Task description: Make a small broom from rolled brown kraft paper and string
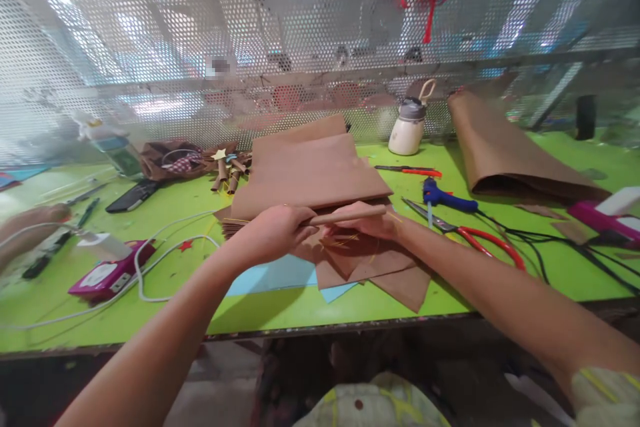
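Observation:
A thin rolled tube of brown kraft paper [357,215] lies crosswise between my hands, over a pile of paper. My left hand [275,237] is closed around the tube's left end, thumb and fingers pressed together. Behind and below the tube, my right hand [365,212] has its fingers curled towards the left hand, against the roll; the fingertips are partly hidden. Thin yellow string [345,240] hangs just below the right fingers. Loose brown paper sheets [380,267] lie beneath, over light blue paper [275,275]. A tall stack of brown paper [305,170] stands just beyond.
Scissors [487,243], a blue glue gun [450,199] and an orange cutter [420,171] lie right. A white bottle [407,127] and large folded brown paper [510,147] stand behind. Left are small paper rolls [230,177], a phone [133,195], a purple power strip [113,273] and another person's hand [40,227].

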`<move>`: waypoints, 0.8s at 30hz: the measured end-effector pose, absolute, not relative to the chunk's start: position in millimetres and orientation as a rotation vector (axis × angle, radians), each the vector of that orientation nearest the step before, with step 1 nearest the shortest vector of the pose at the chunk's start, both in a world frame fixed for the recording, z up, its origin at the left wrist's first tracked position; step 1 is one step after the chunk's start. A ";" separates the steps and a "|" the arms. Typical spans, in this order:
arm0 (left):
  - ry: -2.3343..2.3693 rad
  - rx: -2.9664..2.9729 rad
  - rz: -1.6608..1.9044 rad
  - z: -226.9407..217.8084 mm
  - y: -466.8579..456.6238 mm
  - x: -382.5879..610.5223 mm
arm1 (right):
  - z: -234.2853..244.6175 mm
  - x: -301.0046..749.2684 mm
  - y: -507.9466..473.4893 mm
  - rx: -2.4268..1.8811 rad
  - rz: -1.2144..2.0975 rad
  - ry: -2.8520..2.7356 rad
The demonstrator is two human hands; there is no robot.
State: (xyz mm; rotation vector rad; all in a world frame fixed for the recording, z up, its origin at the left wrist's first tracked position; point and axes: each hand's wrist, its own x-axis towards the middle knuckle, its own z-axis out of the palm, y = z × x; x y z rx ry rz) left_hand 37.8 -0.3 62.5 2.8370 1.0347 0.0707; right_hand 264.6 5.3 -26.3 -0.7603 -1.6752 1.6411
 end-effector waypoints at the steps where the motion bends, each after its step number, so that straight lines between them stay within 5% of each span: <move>1: 1.051 2.816 0.072 61.1 2.3 38.5 | -30.6 261.9 1.9 -0.767 1.607 -1.693; 4: 1.105 2.735 0.075 58.6 8.7 39.6 | -38.1 255.9 -6.2 -0.856 1.389 -1.837; 9: 0.967 2.591 -0.015 52.8 12.0 37.9 | -35.1 253.9 -16.3 -1.217 0.506 -1.922; 17: 0.988 2.499 0.004 39.5 19.4 26.5 | -14.8 246.8 -82.7 -1.504 0.329 -2.054; 24: 0.987 2.480 -0.071 39.9 26.8 25.2 | -21.8 210.9 -97.7 -1.563 -0.207 -2.374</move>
